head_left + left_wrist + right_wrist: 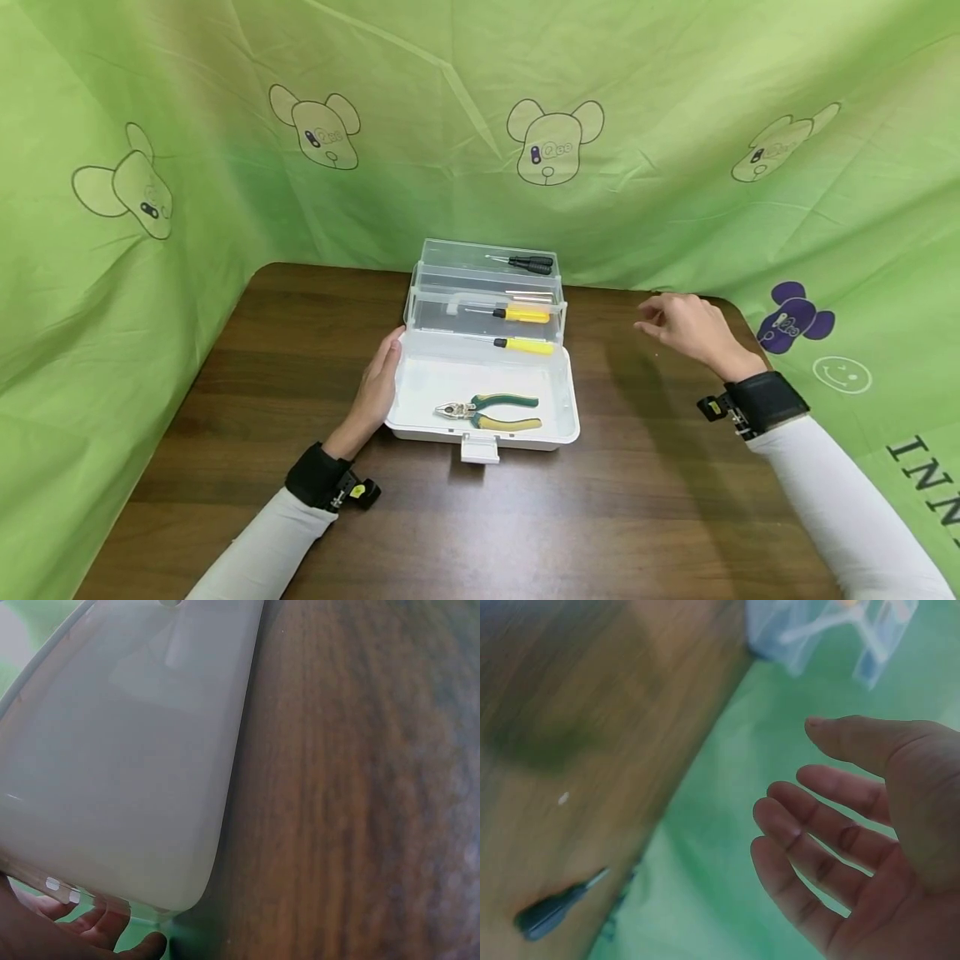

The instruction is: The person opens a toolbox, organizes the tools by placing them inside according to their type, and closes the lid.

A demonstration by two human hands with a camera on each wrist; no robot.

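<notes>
A white toolbox (450, 435) stands open on the table, its clear tiered trays (487, 279) raised at the back. My left hand (377, 385) holds its left side near the back corner; in the left wrist view the fingers (109, 930) bend about that corner, partly hidden. Pliers (489, 412) with green and yellow handles lie inside the box. Above the table's back right part, my right hand (693, 329) is raised with loosely bent fingers and holds nothing. A dark-handled screwdriver (551, 911) lies on the table near that hand, visible only in the right wrist view.
Yellow-handled screwdrivers (522, 315) and black-handled ones (531, 264) rest in the clear trays. The toolbox's front latch (480, 448) hangs down. A green printed cloth (450, 167) surrounds the back and sides of the brown wooden table (300, 333).
</notes>
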